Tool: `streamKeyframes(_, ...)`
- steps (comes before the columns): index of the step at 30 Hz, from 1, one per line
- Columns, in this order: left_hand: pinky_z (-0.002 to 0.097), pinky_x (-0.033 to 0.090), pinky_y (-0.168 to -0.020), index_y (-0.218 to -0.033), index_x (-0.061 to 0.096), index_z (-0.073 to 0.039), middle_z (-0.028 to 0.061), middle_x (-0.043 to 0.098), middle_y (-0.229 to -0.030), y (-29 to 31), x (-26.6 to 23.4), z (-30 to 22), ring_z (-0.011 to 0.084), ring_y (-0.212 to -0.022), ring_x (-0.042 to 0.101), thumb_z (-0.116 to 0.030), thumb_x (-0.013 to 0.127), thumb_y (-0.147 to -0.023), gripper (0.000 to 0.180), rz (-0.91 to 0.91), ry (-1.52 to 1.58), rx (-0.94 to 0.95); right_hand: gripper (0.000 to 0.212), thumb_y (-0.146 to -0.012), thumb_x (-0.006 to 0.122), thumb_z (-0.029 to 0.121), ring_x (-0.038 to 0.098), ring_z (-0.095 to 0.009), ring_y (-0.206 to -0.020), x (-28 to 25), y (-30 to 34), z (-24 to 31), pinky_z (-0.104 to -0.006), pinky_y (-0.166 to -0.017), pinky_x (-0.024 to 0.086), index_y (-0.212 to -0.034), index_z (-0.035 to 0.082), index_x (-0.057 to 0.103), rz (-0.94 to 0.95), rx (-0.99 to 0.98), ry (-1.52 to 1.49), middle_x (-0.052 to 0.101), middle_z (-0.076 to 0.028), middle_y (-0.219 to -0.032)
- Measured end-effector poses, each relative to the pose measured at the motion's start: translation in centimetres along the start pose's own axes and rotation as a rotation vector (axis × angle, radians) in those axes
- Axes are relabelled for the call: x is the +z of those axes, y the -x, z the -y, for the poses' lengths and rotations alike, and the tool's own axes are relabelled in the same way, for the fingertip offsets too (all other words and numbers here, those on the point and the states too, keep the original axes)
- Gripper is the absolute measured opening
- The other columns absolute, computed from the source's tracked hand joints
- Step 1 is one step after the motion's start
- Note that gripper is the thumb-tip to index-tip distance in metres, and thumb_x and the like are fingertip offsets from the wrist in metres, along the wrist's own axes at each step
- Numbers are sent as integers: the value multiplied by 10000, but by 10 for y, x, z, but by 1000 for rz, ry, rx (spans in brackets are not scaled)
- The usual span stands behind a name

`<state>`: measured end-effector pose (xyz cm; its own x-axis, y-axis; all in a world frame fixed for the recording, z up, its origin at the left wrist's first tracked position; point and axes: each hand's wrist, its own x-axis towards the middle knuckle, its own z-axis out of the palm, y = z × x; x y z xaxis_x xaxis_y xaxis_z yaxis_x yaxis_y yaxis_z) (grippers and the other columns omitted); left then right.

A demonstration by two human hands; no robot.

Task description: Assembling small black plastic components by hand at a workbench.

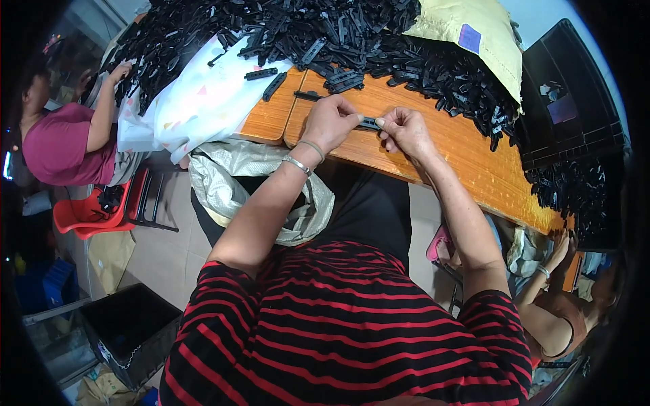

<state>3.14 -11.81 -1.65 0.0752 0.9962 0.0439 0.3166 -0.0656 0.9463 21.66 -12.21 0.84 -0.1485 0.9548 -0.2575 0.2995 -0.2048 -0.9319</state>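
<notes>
mid-assembly on one small black plastic strip point(369, 123), held just above the orange wooden table point(467, 159) edge, between both hands. left hand point(330, 123) closed, fingertips pinching the strip's left end; right hand point(406, 130) closed too, thumb and forefinger nipping the right end. looks like a press-fit or check step on a single piece, roughly midway through that piece, though too small to tell whether two parts are being joined. big heap of identical black parts point(379, 47) just beyond the hands, covering the far table. next move likely calls for firm, aligned squeeze, then a free hand to reach into the heap. white patterned bag point(196, 101) at left, woven sack point(230, 169) hanging below table edge, black crate point(565, 101) far right. other people's hands at both sides, well apart.
</notes>
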Motion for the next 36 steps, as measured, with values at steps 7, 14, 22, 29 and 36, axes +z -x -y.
streamKeyframes(7,391,488,-712,-760,623,-53,149,647,-768,-12,-4,-21,319,-767,629,-221,700,-738,186,111,-357,-150,180,-875,647,145,514,-103,-408,-3,-7,5,-239,-367,408,-774,25,559,31,66,170,578,-46,-572)
streamKeyframes(14,323,478,-637,-800,593,-27,99,620,-707,8,-10,-6,193,-667,603,-180,720,-750,205,17,-375,30,202,-859,673,166,516,-98,-424,-1,-4,2,-237,-377,402,-771,24,559,114,-9,198,577,-48,-577)
streamKeyframes(22,242,463,-654,-872,594,0,53,570,-816,107,-107,13,112,-728,555,-43,676,-794,121,25,-142,23,126,-808,670,130,626,-259,-638,-33,-29,-1,-366,-590,487,-887,39,630,-258,-610,780,632,-125,-719)
streamKeyframes(29,321,475,-739,-906,618,-18,108,583,-878,63,-90,4,244,-801,578,-27,667,-758,156,-307,-446,285,217,-819,489,54,607,-383,-802,-43,-72,12,-439,-683,509,-1000,55,608,-293,-651,1327,530,-196,-961)
streamKeyframes(36,376,444,-787,-871,649,-55,92,578,-838,-2,-69,4,288,-902,527,-90,689,-726,154,-318,-698,553,191,-807,600,99,589,-399,-782,-28,-46,24,-456,-668,468,-956,5,527,-111,-654,1004,557,-225,-892)
